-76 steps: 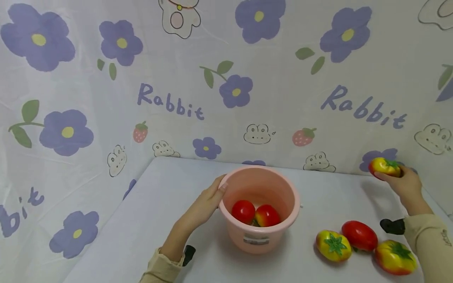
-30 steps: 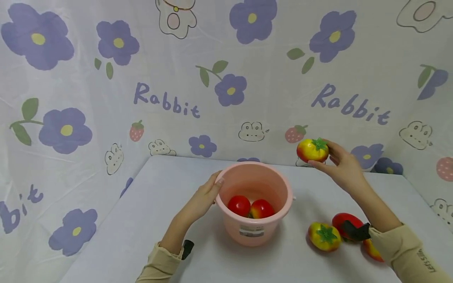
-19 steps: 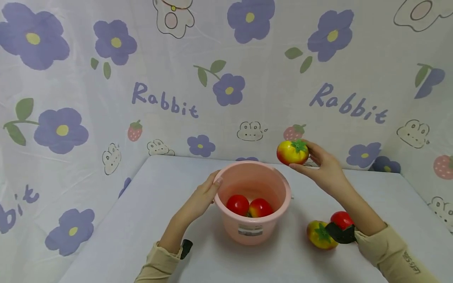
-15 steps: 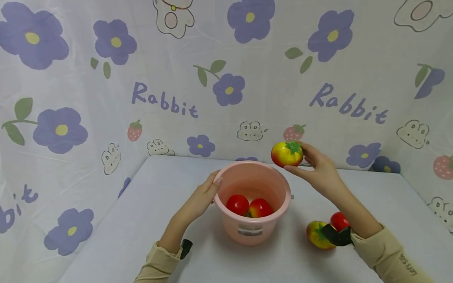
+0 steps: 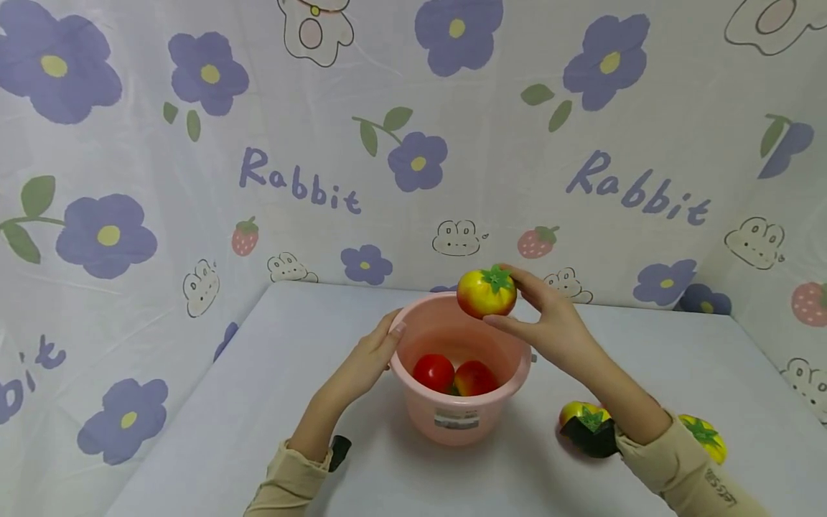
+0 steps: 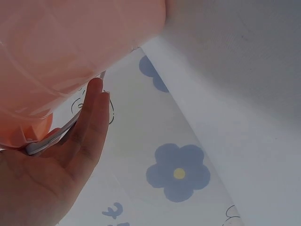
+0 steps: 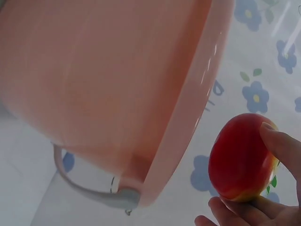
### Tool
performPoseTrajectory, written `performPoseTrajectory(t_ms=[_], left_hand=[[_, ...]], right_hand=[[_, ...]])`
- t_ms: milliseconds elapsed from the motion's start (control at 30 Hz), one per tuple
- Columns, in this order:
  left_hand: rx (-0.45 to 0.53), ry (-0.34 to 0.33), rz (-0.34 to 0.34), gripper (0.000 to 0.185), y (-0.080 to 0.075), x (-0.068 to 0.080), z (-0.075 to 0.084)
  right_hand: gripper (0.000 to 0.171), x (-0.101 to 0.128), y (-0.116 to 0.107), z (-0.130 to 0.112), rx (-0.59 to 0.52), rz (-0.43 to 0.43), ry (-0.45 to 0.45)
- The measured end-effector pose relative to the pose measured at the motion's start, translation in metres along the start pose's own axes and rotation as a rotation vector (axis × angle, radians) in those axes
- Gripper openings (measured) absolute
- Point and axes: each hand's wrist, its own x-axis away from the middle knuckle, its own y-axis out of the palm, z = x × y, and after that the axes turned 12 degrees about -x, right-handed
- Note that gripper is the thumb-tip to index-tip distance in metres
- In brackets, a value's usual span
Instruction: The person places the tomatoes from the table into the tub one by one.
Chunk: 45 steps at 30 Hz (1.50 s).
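Observation:
A pink plastic bucket [image 5: 460,415] stands on the white table, with two red tomatoes [image 5: 433,371] [image 5: 476,378] inside. My left hand [image 5: 375,355] lies flat against the bucket's left wall, fingers straight; the left wrist view shows that palm [image 6: 70,155] against the pink wall [image 6: 61,52]. My right hand [image 5: 545,323] grips a yellow-red tomato [image 5: 486,292] with a green stem, held just above the bucket's far right rim. In the right wrist view the tomato [image 7: 242,157] sits in my fingers beside the bucket's wall [image 7: 117,80].
Two more yellow-red tomatoes [image 5: 584,416] [image 5: 706,436] lie on the table at the right, partly hidden by my right forearm. A flower-printed cloth [image 5: 323,143] backs and flanks the table. The bucket has a grey handle [image 7: 89,188].
My right hand has carried the yellow-red tomato leftward from the far right of the table to just over the bucket's rim. The left hand has stayed on the bucket.

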Motion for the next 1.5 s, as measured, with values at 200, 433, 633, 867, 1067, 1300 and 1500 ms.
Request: performPoseTrajectory(t_ms=[200,433,633,867,1067,1300,1500], left_hand=[[0.001,0.002,-0.004,0.054,0.000,-0.001,0.000],[0.001,-0.003,-0.002,0.054,0.000,-0.002,0.001],[-0.007,-0.015,-0.007,0.053,0.001,-0.001,-0.001],[0.019,-0.006,-0.007,0.055,0.002,0.000,-0.002],[0.027,-0.003,-0.006,0.054,0.002,0.001,-0.002],[0.026,0.001,-0.004,0.054,0.002,0.001,-0.003],[0.026,-0.004,-0.002,0.050,0.002,0.001,-0.002]], right_hand=[[0.078,0.000,0.010,-0.003,-0.025,-0.023,0.002],[0.078,0.002,0.020,-0.004,-0.043,-0.063,0.032],[0.079,0.006,0.024,-0.005,-0.073,-0.099,0.053],[0.076,0.011,0.025,-0.006,-0.103,-0.132,0.016],[0.076,0.017,0.023,-0.006,-0.084,-0.095,0.008],[0.075,0.025,0.019,-0.001,-0.067,-0.060,0.014],[0.080,0.033,0.015,0.009,-0.028,-0.026,0.056]])
